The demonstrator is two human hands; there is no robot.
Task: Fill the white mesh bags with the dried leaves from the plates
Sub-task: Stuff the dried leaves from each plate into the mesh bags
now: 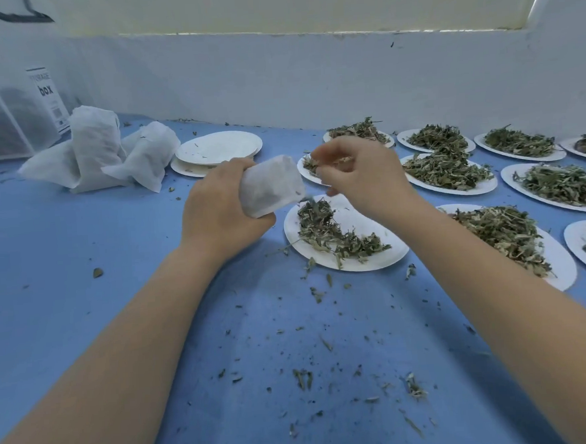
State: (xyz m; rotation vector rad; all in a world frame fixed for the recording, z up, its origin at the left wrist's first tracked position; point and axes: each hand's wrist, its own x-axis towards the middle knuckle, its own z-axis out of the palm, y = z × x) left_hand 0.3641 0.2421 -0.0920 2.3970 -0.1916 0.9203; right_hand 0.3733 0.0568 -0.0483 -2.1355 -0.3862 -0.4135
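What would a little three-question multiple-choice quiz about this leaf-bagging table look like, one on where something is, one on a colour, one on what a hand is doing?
1. Where does the stack of leafless plates sit?
A. Just right of the filled bags
B. At the table's near edge
C. On the window ledge

2. What colour is the table surface?
A. Green
B. Blue
C. Brown

3. What is the left hand doing?
A. Lying flat on the table
B. Lifting a plate
C. Gripping a white mesh bag

Answers:
1. A: the stack lies beside the heap of filled bags, on their right.
2. B: the cover shows blue everywhere between the plates.
3. C: its fingers curl round the white mesh bag, while the right hand pinches dried leaves at the bag's mouth.
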